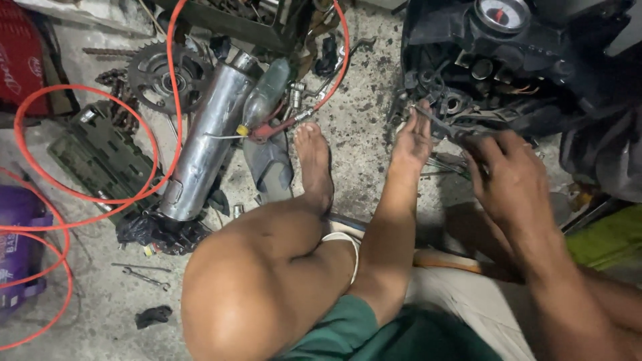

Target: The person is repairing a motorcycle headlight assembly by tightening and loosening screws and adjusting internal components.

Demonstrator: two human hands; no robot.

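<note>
A: The thin metal rod (438, 124) — where does it lie?

B: Far right in the scene, against the black motorcycle front (481, 73) with its round gauge (500, 12). It runs slantwise between the two hands, just under the tangle of wires (445, 164).

A: And the hands?

B: The left hand (413, 137) has its fingers stretched up, the tips touching the far end of the rod; its grip is loose and mostly open. The right hand (508, 177) is curled over the near end of the rod. Its grip looks closed on it, though the fingertips are blurred, so I cannot tell how firmly.

A: What is on the floor?

B: Concrete floor (374, 120), stained. The person's bare foot (314, 160) points far, beside a grey rag (267, 167). Left of that lies a silver exhaust pipe (207, 140), and a greenish plastic bottle (264, 93) leans by it. A toothed sprocket (160, 75) sits at the far left with a chain (117, 100) near it.

A: Anything else?

B: An orange hose (87, 200) loops across the left side, over a dark green tool case (100, 157). A small spanner (147, 277) lies near, left of the bent knee (254, 281), and a purple bag (20, 234) sits at the left edge.
</note>
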